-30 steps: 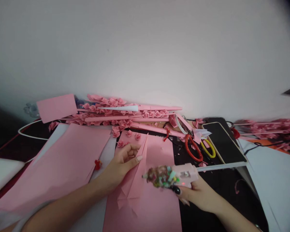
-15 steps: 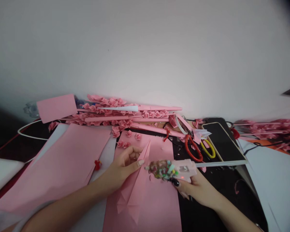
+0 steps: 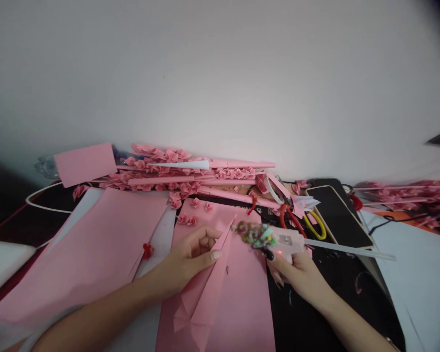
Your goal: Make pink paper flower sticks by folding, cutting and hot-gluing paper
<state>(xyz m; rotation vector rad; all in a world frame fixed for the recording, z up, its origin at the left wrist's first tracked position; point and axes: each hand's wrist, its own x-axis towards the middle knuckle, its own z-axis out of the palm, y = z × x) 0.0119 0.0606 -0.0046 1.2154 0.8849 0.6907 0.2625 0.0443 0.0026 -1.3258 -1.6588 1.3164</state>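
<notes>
Two hands: left hand [image 3: 196, 254] and right hand [image 3: 293, 274], both bare, both closed on something.
Left grip: thumb on top and fingers curled, pinching the pink cone [image 3: 209, 293] near its upper half.
Right grip: wrapped round the glue gun [image 3: 288, 239], thumb with a dark nail along its near side.
Pink cone: folded paper over the pink sheet [image 3: 251, 303], narrow end pointing away from the person, flared end toward them.
Glue gun: its front coated in colourful lumps, a red light lit on its body; the nozzle is at the cone's right edge near the narrow end, but whether they touch cannot be told.
Glue stick: glue stick [image 3: 352, 249], pale and long, jutting from the gun's back.
Roses: small paper roses [image 3: 187, 220] on the sheet's far left part.
Board: black board [image 3: 330, 313] under the sheet, showing to its right.
Scissors: yellow handle [image 3: 315, 225] and red handle [image 3: 296, 221] beyond the gun, beside a dark slab [image 3: 339, 217] with a pale rim.
Left side: pink stack [image 3: 84, 249] of paper, with a small red clip [image 3: 148, 251] at its right edge.
Right side: white paper [image 3: 418, 278].
Back: pink stems [image 3: 234, 181] heaped along the wall [image 3: 220, 88], a white cone [image 3: 194, 165] lying on them.
</notes>
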